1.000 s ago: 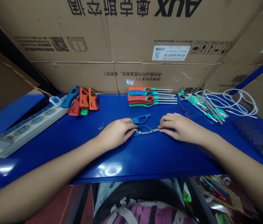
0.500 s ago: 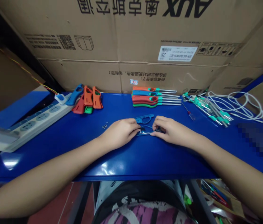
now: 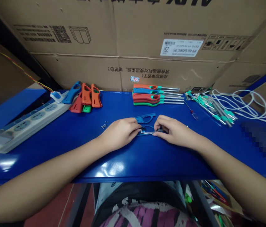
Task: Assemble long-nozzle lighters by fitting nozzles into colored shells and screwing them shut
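My left hand (image 3: 122,130) is closed, its thumb and forefinger pinched at the left part of a blue lighter handle half (image 3: 149,127) lying on the table. A small dark piece shows at those fingertips. Thin white wires (image 3: 148,132) run across the handle half towards my right hand (image 3: 172,130). That hand is closed too, its fingers around a slim metal lighter tube (image 3: 160,130), mostly hidden by the palm. Just behind both hands lies a second blue handle half (image 3: 145,118), touched by the left fingers or close to them; I cannot tell which.
Several small screws (image 3: 104,125) lie left of my hands. Further back are coloured handle shells (image 3: 86,94), stacked lighters (image 3: 147,98), a screwdriver (image 3: 193,114), loose metal tubes (image 3: 214,108) and a white cable (image 3: 251,101). A power strip (image 3: 36,118) borders the left; cardboard (image 3: 123,37) stands behind.
The view has tilted slightly downward. Both hands keep nearly the same place and grip; a small bright tip now shows beyond the right hand.
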`<state>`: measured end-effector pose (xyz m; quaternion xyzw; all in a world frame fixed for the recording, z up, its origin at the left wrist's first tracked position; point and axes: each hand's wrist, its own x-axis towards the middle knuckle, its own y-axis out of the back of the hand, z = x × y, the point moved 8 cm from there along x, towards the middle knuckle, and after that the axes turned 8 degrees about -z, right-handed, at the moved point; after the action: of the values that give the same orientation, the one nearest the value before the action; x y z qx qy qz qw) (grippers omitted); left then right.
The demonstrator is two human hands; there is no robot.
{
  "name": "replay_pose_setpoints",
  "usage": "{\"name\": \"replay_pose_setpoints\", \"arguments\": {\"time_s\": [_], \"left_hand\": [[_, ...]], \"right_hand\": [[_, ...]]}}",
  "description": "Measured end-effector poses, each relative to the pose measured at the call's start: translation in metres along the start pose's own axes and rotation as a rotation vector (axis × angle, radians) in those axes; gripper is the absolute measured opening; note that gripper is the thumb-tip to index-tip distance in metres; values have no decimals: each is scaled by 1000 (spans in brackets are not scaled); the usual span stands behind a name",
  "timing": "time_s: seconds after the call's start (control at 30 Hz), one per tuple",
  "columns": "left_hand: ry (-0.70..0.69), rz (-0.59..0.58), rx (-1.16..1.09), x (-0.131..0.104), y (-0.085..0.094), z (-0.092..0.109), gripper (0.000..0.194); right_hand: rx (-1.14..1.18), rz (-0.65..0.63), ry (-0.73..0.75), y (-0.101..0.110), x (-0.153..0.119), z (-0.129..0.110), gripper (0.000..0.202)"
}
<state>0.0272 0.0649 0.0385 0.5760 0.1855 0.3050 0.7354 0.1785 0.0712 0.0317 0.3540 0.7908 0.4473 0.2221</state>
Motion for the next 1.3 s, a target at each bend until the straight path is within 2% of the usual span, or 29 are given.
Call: {"name": "replay_pose_setpoints", "arguments": {"time_s": [0.3,0.87,1.13,1.3], "left_hand": [[16,33,-55,0,0,-4,25],[136,108,-102,0,-2,-6,22],[97,49,86,-1,-3,5,29],[133,-111,271,-9,-8,22,43]], "right_hand": [[173,-20,130,2,1,1,12],[132,-48,108,-1,4,3,12],[106,-46,107,-1,4,2,8],[83,-45,109,-1,4,2,10]]}}
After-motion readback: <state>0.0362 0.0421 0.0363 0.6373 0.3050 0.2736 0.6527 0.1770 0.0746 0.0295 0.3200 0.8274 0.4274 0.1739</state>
